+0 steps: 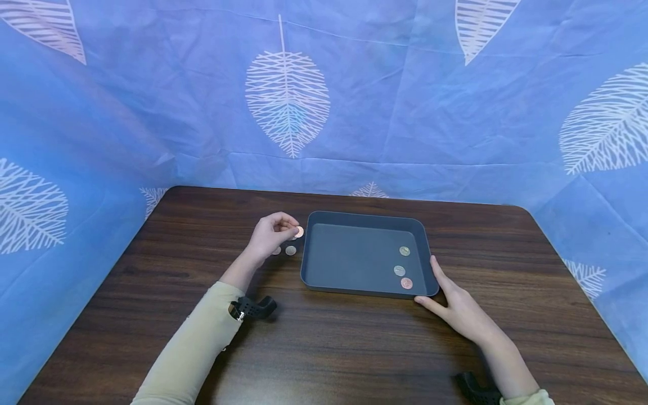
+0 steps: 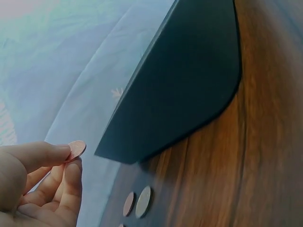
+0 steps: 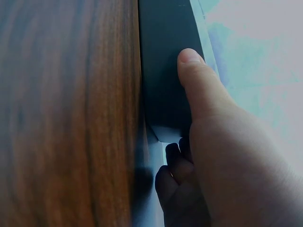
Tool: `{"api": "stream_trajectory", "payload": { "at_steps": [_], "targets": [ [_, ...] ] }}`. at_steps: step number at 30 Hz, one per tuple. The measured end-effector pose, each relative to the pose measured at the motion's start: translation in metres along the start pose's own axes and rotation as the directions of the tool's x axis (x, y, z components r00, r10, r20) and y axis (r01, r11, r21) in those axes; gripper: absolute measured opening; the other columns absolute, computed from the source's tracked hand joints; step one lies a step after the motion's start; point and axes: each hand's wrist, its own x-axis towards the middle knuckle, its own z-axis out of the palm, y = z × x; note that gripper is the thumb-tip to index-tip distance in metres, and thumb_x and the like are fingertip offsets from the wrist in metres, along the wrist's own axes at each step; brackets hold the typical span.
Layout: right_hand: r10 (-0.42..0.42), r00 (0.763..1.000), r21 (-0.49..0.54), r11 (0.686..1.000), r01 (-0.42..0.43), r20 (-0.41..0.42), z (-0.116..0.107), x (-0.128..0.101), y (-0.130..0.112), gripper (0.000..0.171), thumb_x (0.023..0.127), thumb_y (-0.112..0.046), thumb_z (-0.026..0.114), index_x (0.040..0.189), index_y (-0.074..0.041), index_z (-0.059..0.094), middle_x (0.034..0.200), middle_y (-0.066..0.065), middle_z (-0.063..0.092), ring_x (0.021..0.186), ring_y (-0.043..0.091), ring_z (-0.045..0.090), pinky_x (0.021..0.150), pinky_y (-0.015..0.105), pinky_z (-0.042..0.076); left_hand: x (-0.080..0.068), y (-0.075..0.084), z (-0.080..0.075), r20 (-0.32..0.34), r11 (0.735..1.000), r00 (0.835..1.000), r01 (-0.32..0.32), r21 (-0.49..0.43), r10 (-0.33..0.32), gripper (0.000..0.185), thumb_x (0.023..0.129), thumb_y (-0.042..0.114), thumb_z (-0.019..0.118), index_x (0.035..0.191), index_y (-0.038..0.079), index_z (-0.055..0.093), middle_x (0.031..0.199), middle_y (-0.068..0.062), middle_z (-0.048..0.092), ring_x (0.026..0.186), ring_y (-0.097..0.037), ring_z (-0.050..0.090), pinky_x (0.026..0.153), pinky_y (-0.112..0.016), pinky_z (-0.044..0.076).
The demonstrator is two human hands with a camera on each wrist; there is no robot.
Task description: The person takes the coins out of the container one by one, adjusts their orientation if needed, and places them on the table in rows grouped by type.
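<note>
Between thumb and fingertips, my left hand (image 1: 270,233) pinches a copper-coloured coin (image 1: 300,232), held above the table just left of the tray's left wall. Under and beside that hand several coins lie on the table, among them a silvery coin (image 1: 291,250); the hand partly hides others. The dark grey rectangular tray (image 1: 349,253) has three coins near its right end: a yellowish coin (image 1: 404,251), a silvery coin (image 1: 399,270) and a copper coin (image 1: 406,283). My right hand (image 1: 460,306) holds the tray's near right corner, thumb (image 3: 191,64) against the near wall, fingers at the right wall.
The dark wood-grain table (image 1: 324,349) has rounded far corners. Behind it and at both sides hangs a blue cloth (image 1: 379,112) with white leaf prints. A black wrist strap (image 1: 257,307) sits on the left forearm, another black piece (image 1: 476,388) by the right.
</note>
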Motion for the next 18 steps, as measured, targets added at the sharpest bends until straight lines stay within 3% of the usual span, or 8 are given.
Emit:
{"api": "stream_trajectory", "payload": {
  "at_steps": [9, 18],
  "targets": [
    [0.005, 1.000, 0.001, 1.000, -0.005, 0.001, -0.002, 0.000, -0.001, 0.097, 0.089, -0.058, 0.056, 0.154, -0.019, -0.005, 0.153, 0.026, 0.016, 0.129, 0.052, 0.032, 0.094, 0.066, 0.034, -0.004, -0.008, -0.024, -0.046, 0.999, 0.999, 0.014, 0.040, -0.012, 0.016, 0.090, 0.008, 0.067, 0.102, -0.003, 0.064, 0.095, -0.015, 0.064, 0.087, -0.033, 0.061, 0.081, -0.050, 0.050],
    [0.012, 1.000, -0.007, 1.000, -0.012, 0.007, -0.001, 0.000, 0.000, 0.097, 0.089, -0.060, 0.054, 0.154, -0.021, -0.006, 0.153, 0.026, 0.016, 0.128, 0.052, 0.032, 0.094, 0.065, 0.035, -0.012, -0.022, -0.048, -0.116, 0.990, 0.991, 0.077, 0.117, -0.063, 0.018, 0.092, 0.011, 0.065, 0.104, -0.002, 0.064, 0.094, -0.013, 0.063, 0.080, -0.020, 0.060, 0.077, -0.039, 0.053]
  ]
}}
